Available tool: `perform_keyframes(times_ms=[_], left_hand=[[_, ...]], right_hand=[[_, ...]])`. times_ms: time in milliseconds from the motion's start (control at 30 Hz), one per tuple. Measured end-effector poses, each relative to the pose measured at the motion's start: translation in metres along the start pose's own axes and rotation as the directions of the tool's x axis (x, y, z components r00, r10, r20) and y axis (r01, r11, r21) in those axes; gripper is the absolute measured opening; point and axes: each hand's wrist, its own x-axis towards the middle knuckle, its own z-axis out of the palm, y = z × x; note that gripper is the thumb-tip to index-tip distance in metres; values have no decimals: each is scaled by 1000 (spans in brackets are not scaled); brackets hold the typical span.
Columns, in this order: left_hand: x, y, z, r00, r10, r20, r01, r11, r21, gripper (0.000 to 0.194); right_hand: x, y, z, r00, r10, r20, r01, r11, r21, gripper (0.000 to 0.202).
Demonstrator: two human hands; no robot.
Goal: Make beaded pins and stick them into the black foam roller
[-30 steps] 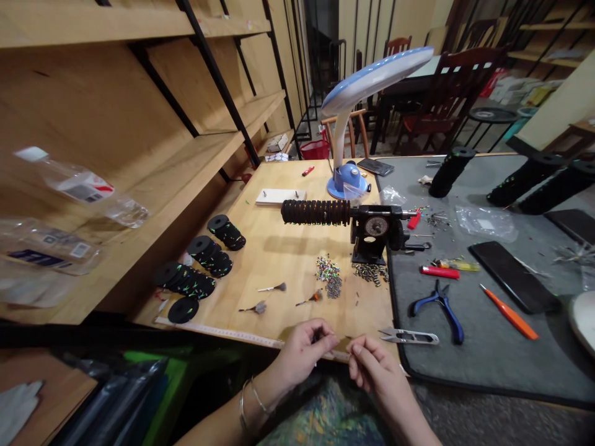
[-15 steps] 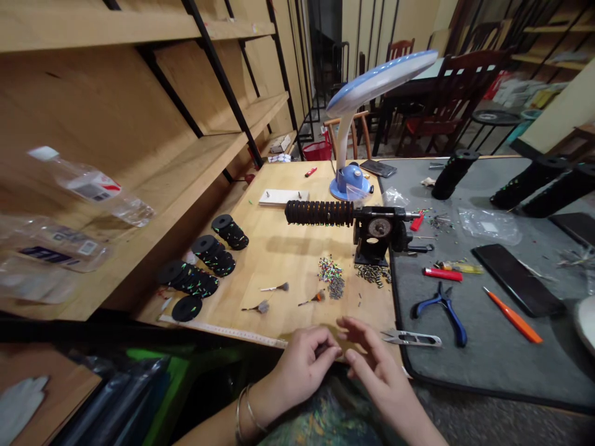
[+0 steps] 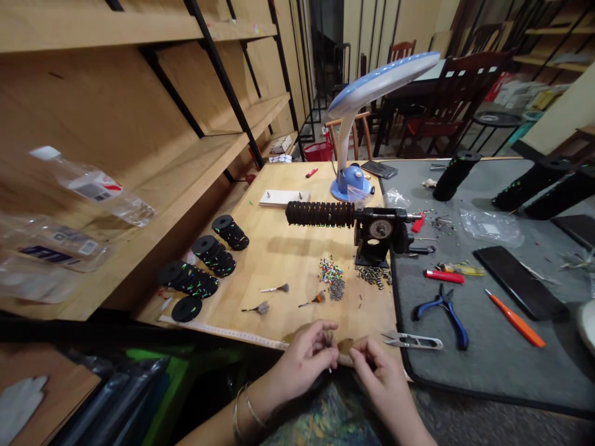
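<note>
While both hands pinch something too small to identify at the wooden surface's near edge, left hand beside right hand, the bottle labels stay unreadable.

Light: even indoor, moderately bright, from above
Shadows: soft under winder, ahead of hands
Blur: bottles far left smeared
Distortion: wide-angle bending at edges
</note>
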Motion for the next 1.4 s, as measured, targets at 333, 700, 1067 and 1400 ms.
perform_keyframes(times_ms=[333, 700, 1067, 1400], left_hand=[[7, -8, 4, 998, -33, -56, 25, 991, -132, 36], [6, -14, 12, 998, -43, -46, 37, 991, -131, 37], [4, -11, 16, 999, -36, 35, 41, 983, -180, 40], [7, -14, 16, 999, -26, -44, 17, 984, -180, 37]], right_hand=[[2, 5, 7, 954, 299, 0, -273, 871, 408, 52], [1, -7, 4, 971, 217, -97, -176, 931, 320, 42], [12, -5, 2, 989, 147, -11, -140, 957, 254, 38], [10, 10, 7, 985, 171, -31, -158, 957, 245, 45]])
